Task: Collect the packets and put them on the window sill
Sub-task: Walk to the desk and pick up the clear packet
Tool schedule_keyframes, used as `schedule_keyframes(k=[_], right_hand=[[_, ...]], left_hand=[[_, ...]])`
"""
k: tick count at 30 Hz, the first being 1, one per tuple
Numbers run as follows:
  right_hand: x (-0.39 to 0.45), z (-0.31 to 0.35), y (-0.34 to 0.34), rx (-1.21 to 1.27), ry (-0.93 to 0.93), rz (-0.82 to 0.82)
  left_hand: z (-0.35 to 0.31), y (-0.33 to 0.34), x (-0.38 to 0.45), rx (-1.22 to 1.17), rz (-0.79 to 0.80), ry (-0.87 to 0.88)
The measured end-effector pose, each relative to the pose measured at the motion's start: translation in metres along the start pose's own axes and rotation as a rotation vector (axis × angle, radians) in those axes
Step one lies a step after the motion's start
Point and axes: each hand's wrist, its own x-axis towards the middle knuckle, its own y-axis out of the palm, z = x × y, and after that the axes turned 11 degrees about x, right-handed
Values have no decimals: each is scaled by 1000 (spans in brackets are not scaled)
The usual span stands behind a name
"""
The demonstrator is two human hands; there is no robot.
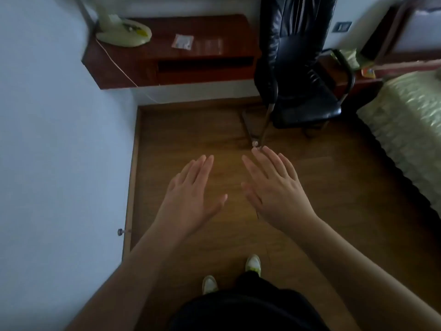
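Observation:
Two packets lie flat on the dark wooden desk at the back: a small whitish packet and, just right of it, a clear packet. My left hand and my right hand are stretched out palm-down over the wooden floor, side by side, fingers extended, holding nothing. Both hands are well short of the desk and the packets. No window sill is in view.
A pale fan base with a cord stands at the desk's left end. A black office chair sits to the right of the desk. A bed with a green cover runs along the right. A white wall closes the left side.

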Motion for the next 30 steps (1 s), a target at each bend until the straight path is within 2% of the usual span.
schedule_keyframes(k=[2, 17, 23, 26, 30], right_hand=[[2, -15, 1, -11, 6, 28], [20, -167, 6, 81, -32, 190], [50, -182, 6, 140, -61, 204], [74, -181, 6, 154, -79, 188], [110, -173, 8, 155, -94, 176]], left_hand=[[-9, 4, 9, 44, 1, 48], [-92, 47, 102, 164, 58, 31], [-104, 50, 125, 115, 7, -57], [-94, 49, 136, 172, -9, -88], [-74, 46, 152, 124, 5, -150]])
